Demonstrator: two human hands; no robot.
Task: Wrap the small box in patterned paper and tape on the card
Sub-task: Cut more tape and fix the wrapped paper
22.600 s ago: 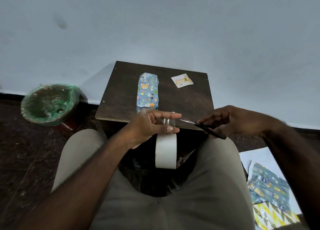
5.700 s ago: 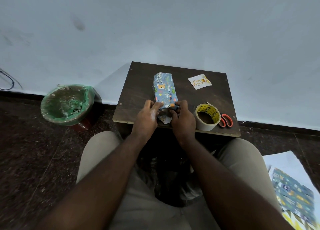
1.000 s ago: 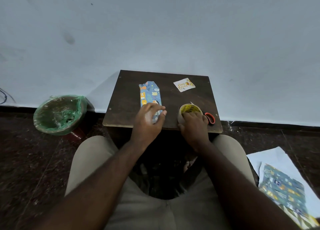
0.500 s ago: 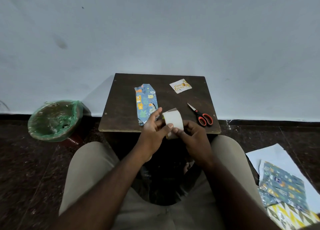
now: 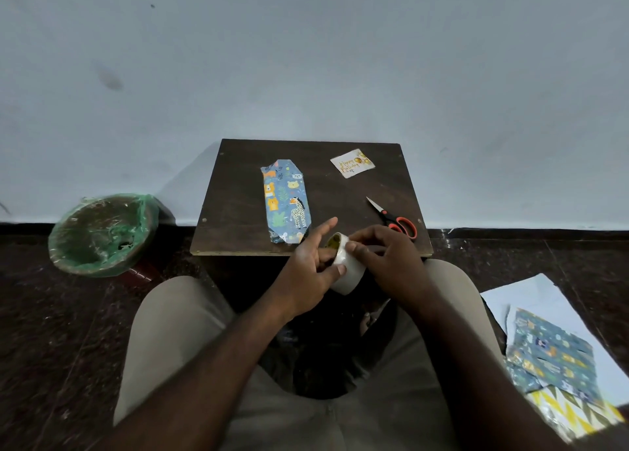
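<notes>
The left hand [image 5: 308, 263] gripped the tape roll [image 5: 344, 269], thumb outside, fingers in its core; the right hand [image 5: 386, 260] pinched its rim. The box [image 5: 286, 202] lay at 11 o'clock, the card [image 5: 352, 163] at 12. Unsupported, freed tape could fold onto itself.

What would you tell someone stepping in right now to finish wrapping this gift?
Hands: the left hand grips the tape roll at the table's near edge; the right hand pinches its rim.
Things: the wrapped box lies on the table; the birthday card lies loose beyond it to the right; the scissors lie near the right edge.
Done: patterned paper covers the box.
Left: pull and cut tape, then tape the card onto the box.
</notes>
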